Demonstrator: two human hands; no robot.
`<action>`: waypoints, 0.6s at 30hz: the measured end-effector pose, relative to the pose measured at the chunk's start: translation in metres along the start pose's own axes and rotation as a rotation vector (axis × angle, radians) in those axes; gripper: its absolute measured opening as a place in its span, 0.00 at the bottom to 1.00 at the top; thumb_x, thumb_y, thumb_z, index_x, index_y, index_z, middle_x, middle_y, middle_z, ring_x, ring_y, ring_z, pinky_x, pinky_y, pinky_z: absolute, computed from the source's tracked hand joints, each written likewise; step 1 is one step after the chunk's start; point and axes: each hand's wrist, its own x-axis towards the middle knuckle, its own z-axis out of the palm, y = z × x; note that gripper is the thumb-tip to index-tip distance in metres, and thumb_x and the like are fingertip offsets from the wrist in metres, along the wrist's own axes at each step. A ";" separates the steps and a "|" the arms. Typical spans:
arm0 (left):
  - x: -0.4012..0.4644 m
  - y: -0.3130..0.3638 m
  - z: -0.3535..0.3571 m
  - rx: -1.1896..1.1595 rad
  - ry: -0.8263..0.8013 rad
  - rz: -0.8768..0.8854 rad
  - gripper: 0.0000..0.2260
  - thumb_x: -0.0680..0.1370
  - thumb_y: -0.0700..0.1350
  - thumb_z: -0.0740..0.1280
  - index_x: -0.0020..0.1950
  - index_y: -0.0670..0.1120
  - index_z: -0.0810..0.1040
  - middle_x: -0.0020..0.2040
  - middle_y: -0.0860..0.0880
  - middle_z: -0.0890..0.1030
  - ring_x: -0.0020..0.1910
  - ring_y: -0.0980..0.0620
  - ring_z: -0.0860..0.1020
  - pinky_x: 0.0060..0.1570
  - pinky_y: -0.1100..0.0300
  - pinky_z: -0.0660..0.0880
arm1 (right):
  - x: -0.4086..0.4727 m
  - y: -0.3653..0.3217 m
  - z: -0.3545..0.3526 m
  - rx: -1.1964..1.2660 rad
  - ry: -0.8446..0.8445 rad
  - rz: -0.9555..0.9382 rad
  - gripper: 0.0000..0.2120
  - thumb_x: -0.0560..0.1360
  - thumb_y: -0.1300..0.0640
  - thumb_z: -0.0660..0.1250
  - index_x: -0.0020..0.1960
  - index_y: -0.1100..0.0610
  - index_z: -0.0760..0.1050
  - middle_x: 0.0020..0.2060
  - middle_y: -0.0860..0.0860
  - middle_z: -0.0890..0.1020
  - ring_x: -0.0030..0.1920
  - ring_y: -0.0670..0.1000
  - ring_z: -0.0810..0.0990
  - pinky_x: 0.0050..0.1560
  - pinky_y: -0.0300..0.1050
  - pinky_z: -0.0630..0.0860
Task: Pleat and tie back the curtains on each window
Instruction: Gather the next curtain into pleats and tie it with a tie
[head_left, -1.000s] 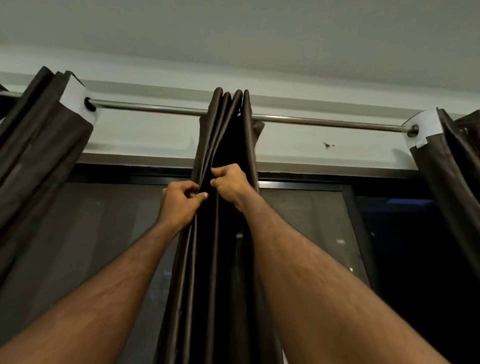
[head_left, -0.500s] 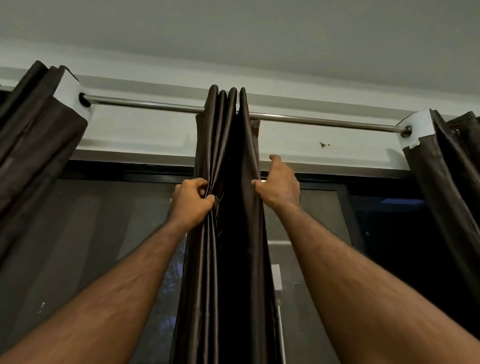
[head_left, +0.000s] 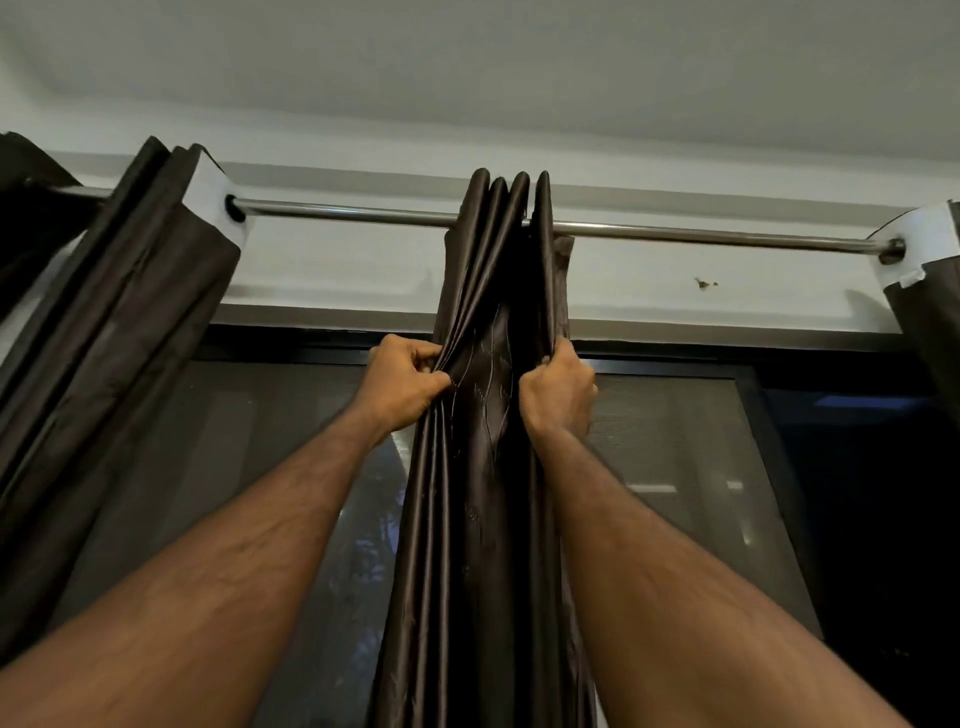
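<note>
Head view: left hand (head_left: 402, 379) & right hand (head_left: 558, 397) both pinch folds of centre curtain (head_left: 493, 519) at 12 o'clock; pleating underway, no tie-back yet.

— Any writing, label or number you can read up there?
— None. The middle curtain (head_left: 488, 467) carries only faint wavy stitched lines, which form no letters
— And the white strips at the tops of the side curtains?
— The left curtain's white header (head_left: 210, 184) and the right curtain's white header (head_left: 919, 239) are both plain, with no print or brand that can be read
</note>
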 end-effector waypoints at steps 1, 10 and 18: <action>0.000 -0.002 -0.003 -0.006 -0.003 0.002 0.12 0.73 0.35 0.74 0.56 0.45 0.86 0.22 0.59 0.73 0.23 0.63 0.69 0.28 0.74 0.67 | -0.003 -0.010 0.010 0.039 -0.043 0.022 0.16 0.81 0.63 0.61 0.67 0.55 0.76 0.55 0.55 0.82 0.53 0.55 0.81 0.54 0.48 0.80; -0.018 -0.047 -0.030 -0.255 0.126 -0.085 0.17 0.74 0.29 0.70 0.48 0.52 0.85 0.40 0.49 0.85 0.40 0.55 0.82 0.44 0.61 0.80 | -0.005 -0.054 0.056 0.021 -0.468 -0.275 0.08 0.80 0.56 0.64 0.47 0.54 0.82 0.50 0.57 0.85 0.55 0.60 0.82 0.60 0.53 0.79; -0.059 -0.042 -0.016 -0.324 0.053 -0.042 0.13 0.75 0.32 0.73 0.57 0.42 0.83 0.46 0.51 0.85 0.42 0.64 0.83 0.45 0.68 0.77 | -0.097 -0.018 0.042 0.151 -0.377 -0.190 0.08 0.72 0.56 0.67 0.50 0.53 0.80 0.43 0.50 0.84 0.47 0.53 0.83 0.51 0.55 0.83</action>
